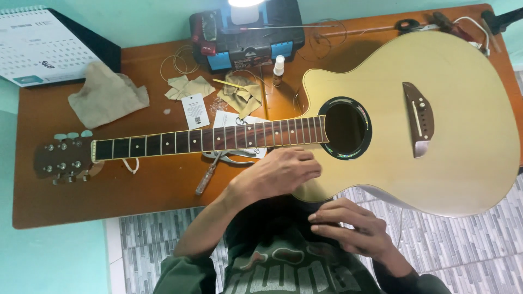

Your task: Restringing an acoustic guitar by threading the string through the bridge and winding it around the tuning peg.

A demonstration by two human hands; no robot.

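On a brown wooden desk (65, 201) set against a pale green wall, a stringless acoustic guitar (436, 136) lies flat, its body to the right and its headstock (65, 162) to the left. The left hand (280, 174) rests loosely open at the lower edge of the guitar beside the sound hole (345, 128), while the right hand (348, 223) hovers near the person's lap, fingers curled, gripping nothing that can be seen. Around them lie a screwdriver (207, 177), paper packets (195, 110), a grey cloth (106, 95), a small bottle (279, 69), coiled strings (177, 62) and a black-and-blue toolbox (248, 35), suggesting restringing work midway.
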